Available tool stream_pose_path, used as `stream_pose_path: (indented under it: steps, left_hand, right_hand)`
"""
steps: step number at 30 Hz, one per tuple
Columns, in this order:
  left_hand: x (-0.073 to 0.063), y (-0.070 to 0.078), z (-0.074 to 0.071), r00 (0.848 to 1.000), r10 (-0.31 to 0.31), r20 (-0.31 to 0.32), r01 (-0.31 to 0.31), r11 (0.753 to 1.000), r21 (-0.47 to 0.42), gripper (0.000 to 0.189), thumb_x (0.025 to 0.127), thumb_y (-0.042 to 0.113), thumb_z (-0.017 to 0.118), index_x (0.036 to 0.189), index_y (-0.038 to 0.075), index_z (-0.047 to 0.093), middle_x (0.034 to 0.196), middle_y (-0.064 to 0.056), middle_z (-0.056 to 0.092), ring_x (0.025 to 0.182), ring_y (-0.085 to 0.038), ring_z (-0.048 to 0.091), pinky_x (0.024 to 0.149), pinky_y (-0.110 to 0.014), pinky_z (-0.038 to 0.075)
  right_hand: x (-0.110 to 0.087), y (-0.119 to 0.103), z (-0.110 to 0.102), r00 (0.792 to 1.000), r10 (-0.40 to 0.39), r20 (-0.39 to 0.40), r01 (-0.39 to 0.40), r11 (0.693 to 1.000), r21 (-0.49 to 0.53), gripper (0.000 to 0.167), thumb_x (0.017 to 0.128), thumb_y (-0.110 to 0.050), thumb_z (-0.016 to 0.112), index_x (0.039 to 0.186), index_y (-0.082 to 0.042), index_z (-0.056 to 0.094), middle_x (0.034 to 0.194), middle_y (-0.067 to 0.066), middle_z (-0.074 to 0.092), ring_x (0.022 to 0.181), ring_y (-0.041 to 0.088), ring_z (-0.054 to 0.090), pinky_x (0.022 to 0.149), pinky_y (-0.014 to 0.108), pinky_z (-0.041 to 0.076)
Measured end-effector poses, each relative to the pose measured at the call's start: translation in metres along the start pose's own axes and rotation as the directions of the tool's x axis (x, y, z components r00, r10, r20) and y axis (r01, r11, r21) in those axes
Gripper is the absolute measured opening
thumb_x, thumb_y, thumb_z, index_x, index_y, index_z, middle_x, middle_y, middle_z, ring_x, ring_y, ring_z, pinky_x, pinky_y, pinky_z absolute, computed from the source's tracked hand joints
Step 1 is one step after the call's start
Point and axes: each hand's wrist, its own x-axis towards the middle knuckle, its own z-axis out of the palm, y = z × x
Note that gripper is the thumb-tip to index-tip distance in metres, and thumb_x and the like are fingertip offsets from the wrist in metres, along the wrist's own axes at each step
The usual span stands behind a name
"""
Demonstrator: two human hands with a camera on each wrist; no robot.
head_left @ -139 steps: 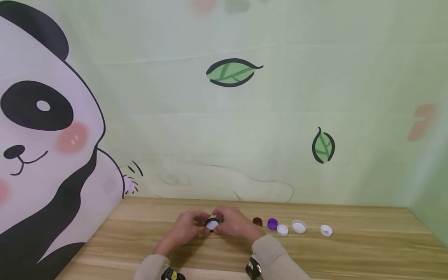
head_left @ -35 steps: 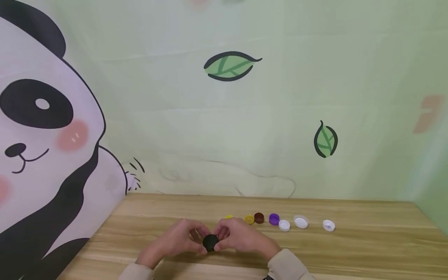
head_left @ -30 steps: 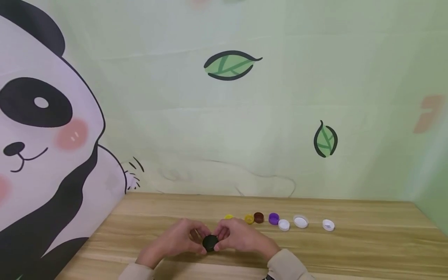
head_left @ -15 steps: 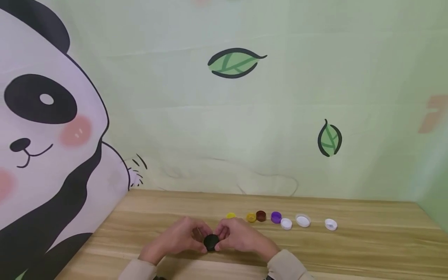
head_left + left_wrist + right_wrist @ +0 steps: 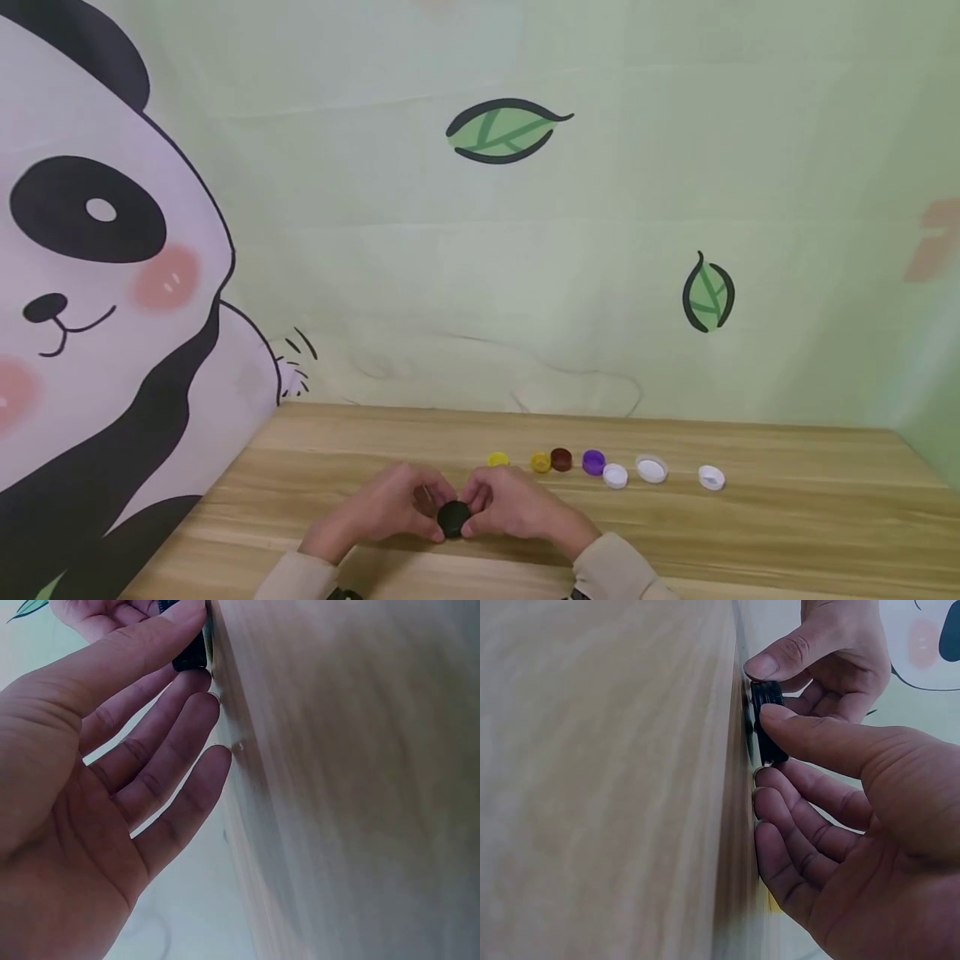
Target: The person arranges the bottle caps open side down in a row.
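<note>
A round black bottle cap [image 5: 453, 520] lies on the wooden table between both hands, its black face up in the head view. My left hand [image 5: 390, 504] holds its left side, thumb at the near edge and fingers behind. From the right, my right hand [image 5: 517, 504] pinches it the same way. In the right wrist view the ridged side of the black cap [image 5: 769, 735] shows close over the wood, with both thumbs on it. The left wrist view shows only part of the cap [image 5: 190, 654], partly hidden by the left thumb.
Behind the hands, a loose row runs rightward: a yellow cap [image 5: 498, 459], an amber cap [image 5: 540, 462], a brown cap [image 5: 561, 459], a purple cap [image 5: 593, 462] and several white caps [image 5: 651, 469]. A panda-printed cloth [image 5: 375, 250] backs the wooden table [image 5: 787, 525].
Earlier, the hands held a black-rimmed cap showing a white inside, farther back; now a black face shows, nearer the front. Over the last second, the hands and cap stay nearly still.
</note>
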Motion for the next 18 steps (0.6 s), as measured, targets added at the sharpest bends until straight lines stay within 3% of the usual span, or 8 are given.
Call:
stream_pose_path:
  steps: [18]
  left_hand:
    - [-0.0016,0.0009,-0.0018,1.000,0.003,0.005,-0.003,0.999,0.035,0.039,0.075,0.015,0.098,0.108,0.014,0.079,0.102,0.011,0.075,0.088,-0.007,0.067,0.081,-0.029,0.055]
  right_hand:
    - [-0.0013,-0.0004,-0.0015,1.000,0.018,0.014,-0.018,0.999,0.027,0.026,0.081,-0.003,0.091,0.099,-0.007,0.071,0.088,0.000,0.068,0.080,0.008,0.060,0.077,0.026,0.051]
